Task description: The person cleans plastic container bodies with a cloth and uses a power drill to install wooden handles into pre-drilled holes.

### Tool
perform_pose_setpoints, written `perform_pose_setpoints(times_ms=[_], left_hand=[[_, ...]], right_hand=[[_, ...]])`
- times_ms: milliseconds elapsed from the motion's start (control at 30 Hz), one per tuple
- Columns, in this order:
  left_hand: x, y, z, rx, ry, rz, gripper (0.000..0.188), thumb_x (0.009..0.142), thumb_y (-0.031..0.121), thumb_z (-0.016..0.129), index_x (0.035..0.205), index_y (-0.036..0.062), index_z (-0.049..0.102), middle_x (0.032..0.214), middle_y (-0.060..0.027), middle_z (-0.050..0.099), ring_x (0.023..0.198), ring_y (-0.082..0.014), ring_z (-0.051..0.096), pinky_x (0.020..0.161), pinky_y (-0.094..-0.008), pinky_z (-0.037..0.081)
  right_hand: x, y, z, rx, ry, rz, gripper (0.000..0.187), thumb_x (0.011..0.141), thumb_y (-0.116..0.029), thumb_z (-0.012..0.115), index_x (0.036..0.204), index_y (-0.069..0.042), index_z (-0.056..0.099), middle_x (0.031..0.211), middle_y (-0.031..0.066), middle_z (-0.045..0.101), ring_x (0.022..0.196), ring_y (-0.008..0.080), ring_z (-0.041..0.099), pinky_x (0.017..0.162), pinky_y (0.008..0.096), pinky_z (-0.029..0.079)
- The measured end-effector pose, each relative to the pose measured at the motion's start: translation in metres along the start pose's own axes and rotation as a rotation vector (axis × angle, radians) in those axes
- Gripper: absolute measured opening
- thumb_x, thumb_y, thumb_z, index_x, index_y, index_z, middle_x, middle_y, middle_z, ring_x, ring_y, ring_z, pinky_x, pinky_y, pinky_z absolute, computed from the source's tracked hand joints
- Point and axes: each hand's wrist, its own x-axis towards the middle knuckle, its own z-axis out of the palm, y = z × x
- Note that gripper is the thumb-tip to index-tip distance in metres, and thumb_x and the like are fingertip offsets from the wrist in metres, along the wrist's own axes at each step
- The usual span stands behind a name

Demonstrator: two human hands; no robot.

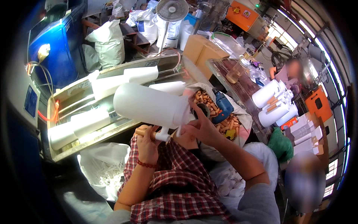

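Observation:
Above my lap lies a large white plastic cylinder (143, 102), tilted, its rounded end up and to the left. A short white side stub (163, 135) juts from its lower side, with a tan tube (141, 132) in line with it. My left hand (146, 148) is closed around the tan tube. At the cylinder's right end, the fingers of my right hand (203, 128) curl about the rim, some fingertips hidden behind it. Beyond that hand, an open sack (244, 125) holds many loose tan tubes (226, 125) and a blue power drill (222, 106).
A long wooden trough (71, 153) with several white cylinders (87, 121) stands ahead and left. A white-lined bin (87, 155) of plastic strips sits below it. On the right, a table (227, 80) bears finished-looking cylinders (274, 108) and a jar (235, 71). Co-workers are beyond.

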Motion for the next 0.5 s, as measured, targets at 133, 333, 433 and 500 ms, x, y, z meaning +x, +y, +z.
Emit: perform_pose_setpoints(times_ms=[133, 333, 433, 500], left_hand=[[0.004, 0.000, -0.009, 0.117, -0.012, 0.040, 0.016, 0.090, 0.016, 0.054, 0.101, 0.0036, 0.051, 0.097, -0.0083, 0.058, 0.091, -0.0188, 0.059, 0.072, -0.0328, 0.053], [-0.003, 0.001, 0.003, 0.050, -0.014, 0.027, 0.018, 0.090, 0.018, 0.056, 0.097, 0.0017, 0.055, 0.092, -0.0054, 0.058, 0.085, -0.0157, 0.057, 0.073, -0.0304, 0.051], [-0.003, 0.000, 0.003, 0.090, -0.019, -0.001, 0.020, 0.090, 0.019, 0.058, 0.099, 0.0020, 0.055, 0.094, -0.0049, 0.057, 0.085, -0.0145, 0.057, 0.073, -0.0292, 0.050], [-0.005, 0.000, 0.002, 0.113, -0.027, -0.012, 0.020, 0.089, 0.019, 0.058, 0.101, 0.0030, 0.053, 0.095, -0.0047, 0.057, 0.085, -0.0139, 0.057, 0.073, -0.0281, 0.049]], right_hand=[[0.006, 0.004, 0.005, 0.212, 0.074, -0.309, 0.074, 0.082, -0.011, 0.067, 0.140, -0.002, 0.022, 0.112, 0.0165, 0.059, 0.082, 0.0174, 0.063, 0.068, 0.0267, 0.050], [0.013, 0.024, -0.009, -1.008, 0.342, -0.630, 0.068, 0.080, -0.018, 0.064, 0.136, -0.001, 0.031, 0.124, 0.0173, 0.050, 0.099, 0.0291, 0.059, 0.075, 0.0353, 0.051], [0.006, 0.036, 0.000, -0.969, 0.363, -0.586, 0.069, 0.082, -0.024, 0.062, 0.136, 0.000, 0.029, 0.120, 0.0207, 0.052, 0.096, 0.0341, 0.059, 0.076, 0.0378, 0.051], [0.006, 0.047, 0.002, -0.889, 0.381, -0.596, 0.068, 0.084, -0.026, 0.061, 0.137, 0.001, 0.027, 0.113, 0.0235, 0.055, 0.091, 0.0379, 0.060, 0.074, 0.0380, 0.051]])
